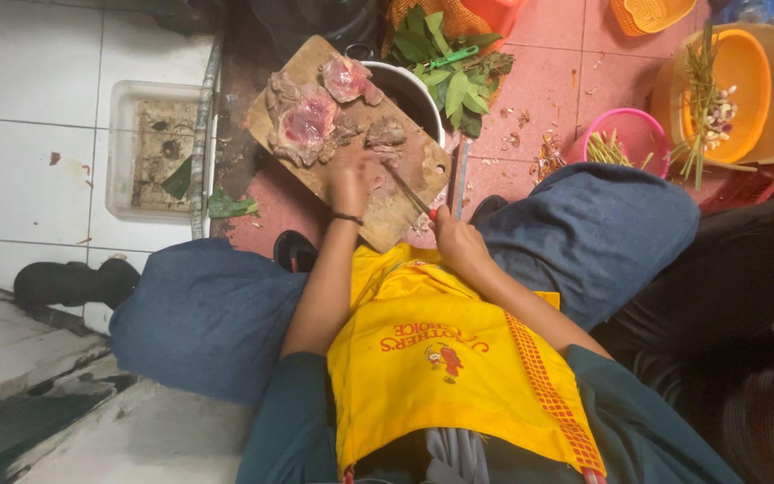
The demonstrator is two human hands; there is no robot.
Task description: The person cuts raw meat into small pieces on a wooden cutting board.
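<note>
A wooden cutting board [405,211] rests over a dark pot with a white rim [423,94] between my knees. Large pieces of raw pinkish meat [305,121] lie on its far end, and a smaller dark piece [385,133] sits nearer. My left hand [351,179] presses down on the meat near the middle of the board. My right hand [454,237] grips the red handle of a knife [412,193], whose blade points toward the left hand across the board.
Green leaves [450,76] lie behind the pot. A pink basket [629,134] and stacked orange basins [745,90] with stalks stand at the right. A clear plastic tub [150,148] sits on white tiles at the left, next to a black shoe [69,280]. Another person's dark clothing [745,296] is at the right.
</note>
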